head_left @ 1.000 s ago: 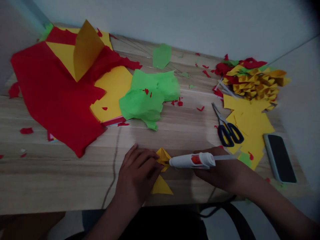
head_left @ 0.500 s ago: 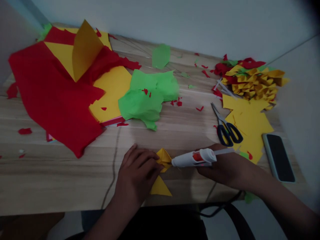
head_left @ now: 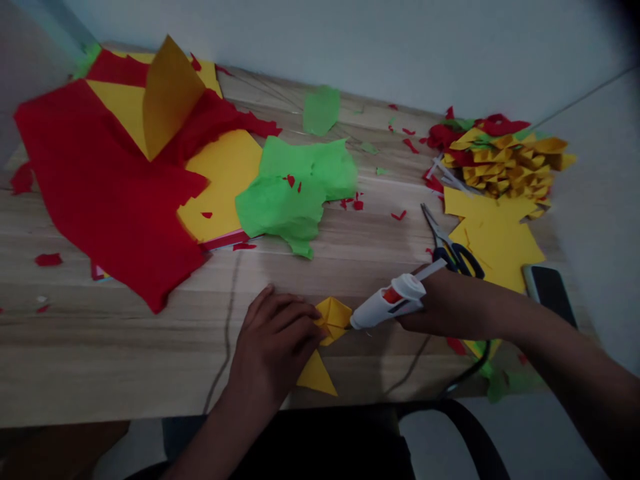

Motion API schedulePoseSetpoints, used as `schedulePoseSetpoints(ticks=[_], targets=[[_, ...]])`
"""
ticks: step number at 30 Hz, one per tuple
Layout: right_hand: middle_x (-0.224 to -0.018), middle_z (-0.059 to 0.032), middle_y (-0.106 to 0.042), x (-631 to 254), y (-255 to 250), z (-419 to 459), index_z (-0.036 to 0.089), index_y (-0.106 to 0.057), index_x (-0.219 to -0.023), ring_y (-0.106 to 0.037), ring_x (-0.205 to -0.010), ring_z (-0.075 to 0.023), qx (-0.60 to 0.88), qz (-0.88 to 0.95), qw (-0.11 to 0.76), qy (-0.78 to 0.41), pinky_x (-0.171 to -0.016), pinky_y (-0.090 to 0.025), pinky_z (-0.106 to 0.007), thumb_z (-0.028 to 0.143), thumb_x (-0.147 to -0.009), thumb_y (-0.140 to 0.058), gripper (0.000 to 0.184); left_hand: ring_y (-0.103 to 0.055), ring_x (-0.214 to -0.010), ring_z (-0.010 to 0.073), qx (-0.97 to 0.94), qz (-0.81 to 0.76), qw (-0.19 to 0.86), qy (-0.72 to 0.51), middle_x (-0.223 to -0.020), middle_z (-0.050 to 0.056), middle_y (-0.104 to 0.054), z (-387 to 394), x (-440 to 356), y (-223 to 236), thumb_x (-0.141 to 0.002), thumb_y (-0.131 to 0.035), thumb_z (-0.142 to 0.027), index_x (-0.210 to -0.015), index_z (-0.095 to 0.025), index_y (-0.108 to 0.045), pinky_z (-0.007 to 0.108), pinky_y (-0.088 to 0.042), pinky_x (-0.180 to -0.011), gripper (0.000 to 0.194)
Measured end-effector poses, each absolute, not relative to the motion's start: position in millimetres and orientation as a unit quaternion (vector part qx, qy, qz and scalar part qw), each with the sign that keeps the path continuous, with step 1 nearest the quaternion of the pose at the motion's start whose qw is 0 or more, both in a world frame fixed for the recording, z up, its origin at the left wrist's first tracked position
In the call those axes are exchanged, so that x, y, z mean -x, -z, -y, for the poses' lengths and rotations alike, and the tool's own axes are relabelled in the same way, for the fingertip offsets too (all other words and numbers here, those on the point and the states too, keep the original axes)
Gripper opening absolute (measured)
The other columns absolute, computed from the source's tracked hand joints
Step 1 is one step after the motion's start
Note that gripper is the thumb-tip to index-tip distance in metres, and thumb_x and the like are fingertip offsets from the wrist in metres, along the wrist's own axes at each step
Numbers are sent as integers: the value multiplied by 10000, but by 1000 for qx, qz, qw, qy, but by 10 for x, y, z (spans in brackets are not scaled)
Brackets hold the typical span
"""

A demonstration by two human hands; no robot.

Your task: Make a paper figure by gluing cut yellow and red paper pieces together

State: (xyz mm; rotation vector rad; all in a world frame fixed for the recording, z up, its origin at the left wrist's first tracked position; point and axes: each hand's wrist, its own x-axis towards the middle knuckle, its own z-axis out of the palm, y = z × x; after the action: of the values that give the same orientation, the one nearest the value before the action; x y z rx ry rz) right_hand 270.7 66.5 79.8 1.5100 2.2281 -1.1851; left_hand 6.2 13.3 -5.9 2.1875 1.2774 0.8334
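My left hand (head_left: 275,343) lies closed over the left side of a small folded yellow paper piece (head_left: 334,321), pinching it at the table. In my right hand (head_left: 445,307) is a white hot glue gun (head_left: 387,303), a clear glue stick jutting from its back. Its nozzle points down-left and meets or nearly meets the right edge of the folded piece. The fingers of my right hand are mostly hidden behind the gun. A flat yellow paper triangle (head_left: 317,376) lies just below my left hand, partly covered by it.
Red crepe paper (head_left: 115,193) and green crepe paper (head_left: 295,193) lie at left and centre. Scissors (head_left: 450,247) rest by yellow sheets (head_left: 500,243) and a phone (head_left: 553,293) at right. A pile of folded yellow pieces (head_left: 510,163) stands behind. A cord (head_left: 410,373) trails to the front edge.
My right hand has raised the back of the glue gun, so it tilts more steeply, and its nozzle has shifted slightly right. My left hand has barely moved. More of the folded piece shows.
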Motion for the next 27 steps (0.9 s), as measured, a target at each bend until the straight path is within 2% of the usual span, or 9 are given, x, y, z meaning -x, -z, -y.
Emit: schedulePoseSetpoints(ticks=[3,6,8,11,16,19,22,27], targets=[[-780,-9,-729,-2773,-785,-616,224,-684,-847,-670,-673,-164,-507,-728,84,453,-602,-495,-228,148,-775,-599,134,-644,-943,186,-802,-459,229,-307,-886,-58,-762,-133,-67,57,-831,-693,-208,-728,-274,-693,477,-347,-1084,122],[-790,-16,-733,-2876,-755,-522,234,-681,-876,-676,-698,-191,-546,-679,20,490,-617,-520,-257,229,-818,-608,94,-636,-966,189,-809,-444,221,-316,-899,-59,-758,-126,-73,76,-840,-686,-202,-787,-289,-712,473,-361,-1076,105],[-722,-11,-717,-2936,-720,-455,232,-672,-816,-666,-662,-195,-581,-638,-22,505,-586,-527,-269,309,-803,-642,84,-626,-986,197,-820,-432,211,-311,-923,-58,-752,-118,-69,89,-846,-675,-181,-842,-312,-725,481,-371,-1070,141],[-616,-8,-661,-2962,-629,-363,217,-645,-687,-609,-564,-172,-631,-593,-85,493,-510,-498,-268,386,-793,-640,199,-604,-1042,224,-843,-419,194,-277,-1001,-38,-737,-102,-50,69,-863,-618,-122,-956,-346,-730,521,-370,-1069,268],[-548,-1,-580,-2876,-407,-234,217,-605,-663,-522,-493,-155,-690,-521,-207,458,-431,-421,-263,421,-776,-674,243,-544,-1180,288,-874,-428,148,-178,-1211,30,-677,33,-50,-70,-871,-563,-128,-1131,-325,-694,571,-334,-1083,352],[-550,-10,-582,-2810,-292,-179,221,-584,-658,-497,-457,-146,-678,-474,-231,513,-405,-395,-263,436,-802,-656,268,-519,-1196,301,-872,-456,101,-146,-1303,70,-631,219,-106,-120,-885,-558,-174,-1238,-265,-648,544,-258,-1120,376],[-568,-19,-607,-2744,-220,-150,219,-595,-669,-498,-462,-145,-653,-458,-243,553,-414,-402,-263,455,-810,-651,280,-534,-1157,271,-872,-466,91,-119,-1320,54,-633,391,-174,-130,-915,-501,-155,-1324,-202,-585,474,-217,-1127,420],[-557,-10,-595,-2677,-150,-140,202,-615,-644,-440,-421,-106,-632,-432,-287,575,-405,-365,-241,458,-818,-651,311,-536,-1164,258,-867,-475,100,-112,-1322,35,-624,448,-223,-132,-930,-493,-200,-1364,-295,-547,459,-251,-1091,448]])
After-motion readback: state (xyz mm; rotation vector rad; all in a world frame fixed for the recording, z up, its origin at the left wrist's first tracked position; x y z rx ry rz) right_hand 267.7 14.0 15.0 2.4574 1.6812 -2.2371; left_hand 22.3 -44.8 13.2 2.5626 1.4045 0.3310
